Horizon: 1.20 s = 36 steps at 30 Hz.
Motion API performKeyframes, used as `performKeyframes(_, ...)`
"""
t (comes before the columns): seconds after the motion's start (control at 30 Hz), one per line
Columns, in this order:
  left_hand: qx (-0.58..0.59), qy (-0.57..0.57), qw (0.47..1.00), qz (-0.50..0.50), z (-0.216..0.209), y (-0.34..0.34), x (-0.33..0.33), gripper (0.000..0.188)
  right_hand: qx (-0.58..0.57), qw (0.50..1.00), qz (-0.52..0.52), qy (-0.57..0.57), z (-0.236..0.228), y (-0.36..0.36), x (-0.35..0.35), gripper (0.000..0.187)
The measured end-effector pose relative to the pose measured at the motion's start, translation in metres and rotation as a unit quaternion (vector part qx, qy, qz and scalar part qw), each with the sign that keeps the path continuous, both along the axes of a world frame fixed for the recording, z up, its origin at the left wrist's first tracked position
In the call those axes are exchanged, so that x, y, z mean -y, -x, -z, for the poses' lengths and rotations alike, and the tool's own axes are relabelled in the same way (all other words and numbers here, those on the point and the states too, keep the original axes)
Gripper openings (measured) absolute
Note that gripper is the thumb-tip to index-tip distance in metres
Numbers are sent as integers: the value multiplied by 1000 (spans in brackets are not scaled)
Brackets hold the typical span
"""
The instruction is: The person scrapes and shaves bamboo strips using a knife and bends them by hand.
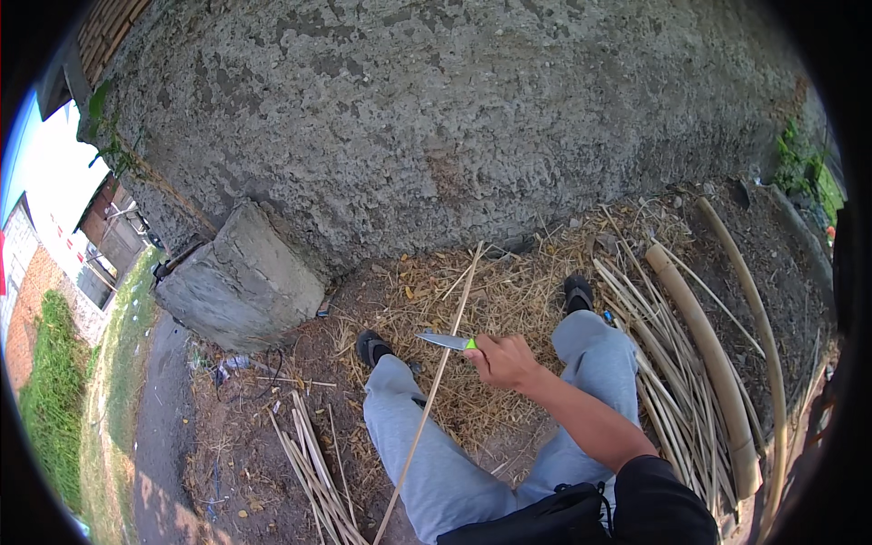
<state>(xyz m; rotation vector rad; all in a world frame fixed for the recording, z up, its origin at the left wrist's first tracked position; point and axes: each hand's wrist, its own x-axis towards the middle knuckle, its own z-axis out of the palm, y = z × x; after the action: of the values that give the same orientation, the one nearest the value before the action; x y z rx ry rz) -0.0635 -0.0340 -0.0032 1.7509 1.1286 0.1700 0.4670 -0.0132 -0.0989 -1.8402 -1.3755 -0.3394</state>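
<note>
My right hand (pixel 505 361) is closed around the green handle of a knife (pixel 441 340), its blade pointing left. The blade lies across a long, thin bamboo strip (pixel 421 427); whether it touches the strip or passes just over it I cannot tell. From the lower edge the strip runs up over my left thigh, between my feet, toward the foot of the wall. My left hand is out of the picture.
Bamboo strips (pixel 668 363) lie in a bundle at my right, beside a thick bamboo pole (pixel 707 363) and a curved pole (pixel 752 309). Several more strips (pixel 313 463) lie at my left. A concrete block (pixel 245 282) stands against the rough wall (pixel 436 118). Shavings (pixel 495 409) litter the ground.
</note>
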Motion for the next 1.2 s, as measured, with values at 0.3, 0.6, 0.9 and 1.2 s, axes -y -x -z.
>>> performKeyframes(0.3, -33, -15, 999, -29, -13, 17, 7, 53, -174, 958, 225, 47, 24, -99, -28, 57)
performKeyframes(0.6, -31, -279, 959, -43, 25, -24, -13, 37, -665, 734, 20, -136, 14, -48, -19, 48)
performKeyframes(0.9, 73, -272, 955, -90, 63, -171, -62, 22, -512, 844, -69, -141, -12, 7, -7, 51)
performKeyframes(1.2, 81, -254, 963, -22, 64, -217, -70, 13, -421, 899, -32, -116, -21, 9, 1, 45)
